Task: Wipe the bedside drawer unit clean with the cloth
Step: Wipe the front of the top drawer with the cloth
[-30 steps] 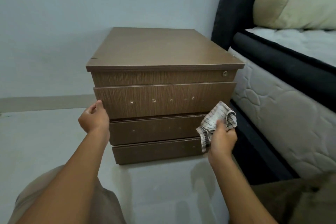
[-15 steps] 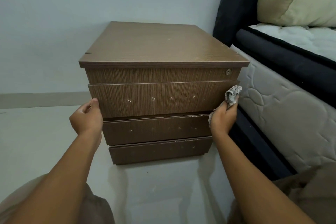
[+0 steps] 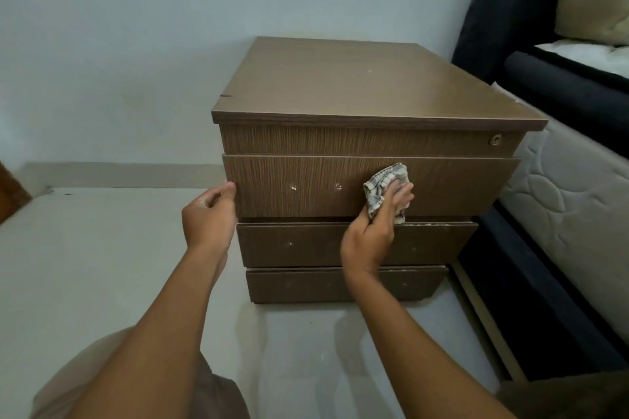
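A brown wooden drawer unit [image 3: 367,85] stands on the floor against the wall, with several drawer fronts and a small lock at the top right. My right hand [image 3: 377,224] grips a checked cloth [image 3: 384,185] and presses it against the front of the second drawer, near its middle. Small white specks dot that drawer front to the left of the cloth. My left hand [image 3: 209,218] rests at the left edge of the same drawer, with its fingertips touching the corner and nothing held.
A bed with a dark frame [image 3: 561,92], a quilted mattress [image 3: 571,207] and a cream pillow [image 3: 599,0] stands right beside the unit. A pale wall [image 3: 170,27] is behind it. A light floor [image 3: 102,265] stretches to the left and front.
My right hand has slid the cloth leftward from the drawer's right edge to its middle. The view has shifted, so the unit now sits further right. My left hand stays at the left edge.
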Tool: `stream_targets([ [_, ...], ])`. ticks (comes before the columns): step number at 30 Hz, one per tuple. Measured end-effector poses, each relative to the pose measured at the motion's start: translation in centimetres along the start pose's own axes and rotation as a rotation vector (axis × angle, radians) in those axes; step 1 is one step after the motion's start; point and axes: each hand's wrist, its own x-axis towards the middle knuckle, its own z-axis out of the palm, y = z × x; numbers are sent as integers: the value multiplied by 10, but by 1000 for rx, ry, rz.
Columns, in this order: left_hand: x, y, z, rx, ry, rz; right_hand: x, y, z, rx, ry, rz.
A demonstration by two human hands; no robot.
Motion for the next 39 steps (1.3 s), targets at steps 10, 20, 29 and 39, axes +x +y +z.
stream_targets([
  [10, 17, 19, -28, -11, -290, -121, -74, -43, 77, 13, -241, -139],
  [20, 48, 33, -43, 133, -436, -50, -138, -51, 60, 234, -985, 182],
  [29, 47, 30, -39, 104, -421, -13, -90, -69, 28, 362, -363, 77],
  [39, 48, 31, -49, 8, -506, -97, -87, -27, 62, -168, -904, -487],
])
